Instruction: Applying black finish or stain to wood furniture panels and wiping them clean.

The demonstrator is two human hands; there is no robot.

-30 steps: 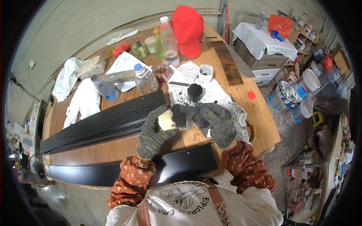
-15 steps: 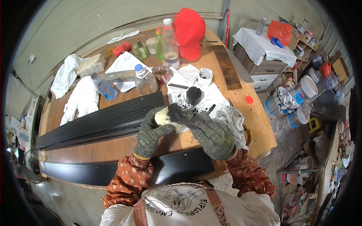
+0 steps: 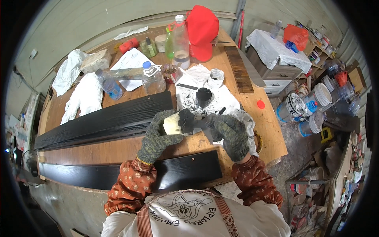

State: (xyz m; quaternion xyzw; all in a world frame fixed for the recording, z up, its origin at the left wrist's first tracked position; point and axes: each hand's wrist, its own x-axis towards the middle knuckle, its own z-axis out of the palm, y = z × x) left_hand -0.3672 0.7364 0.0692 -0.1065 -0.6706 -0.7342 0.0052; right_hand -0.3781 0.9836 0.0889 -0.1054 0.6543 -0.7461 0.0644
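Note:
My left hand (image 3: 158,136), in a grey-green knitted glove, is closed around a pale yellow block (image 3: 171,124) whose right end carries a thick lump of black paste (image 3: 185,119). In my right hand (image 3: 233,136), gloved alike and closed, is a flat dark scraper (image 3: 205,123), its blade beside the paste and its handle mostly hidden by the fingers. Just beyond stands a black tub (image 3: 203,97) on a white cloth (image 3: 188,93) speckled with black bits. Two long black boards lie near my left hand: one further off (image 3: 106,120) and one close to me (image 3: 189,170).
Behind the boards stand a clear jug with a blue cap (image 3: 153,81), a blue-labelled bottle (image 3: 109,85) and a tall bottle (image 3: 181,43). A red cap (image 3: 202,33) sits at the back. A brown wood strip (image 3: 239,69) lies right. Buckets (image 3: 312,122) crowd the floor.
My right hand has turned and drawn the scraper slightly right, away from the block. The left hand keeps its hold, and more of the block's yellow face shows.

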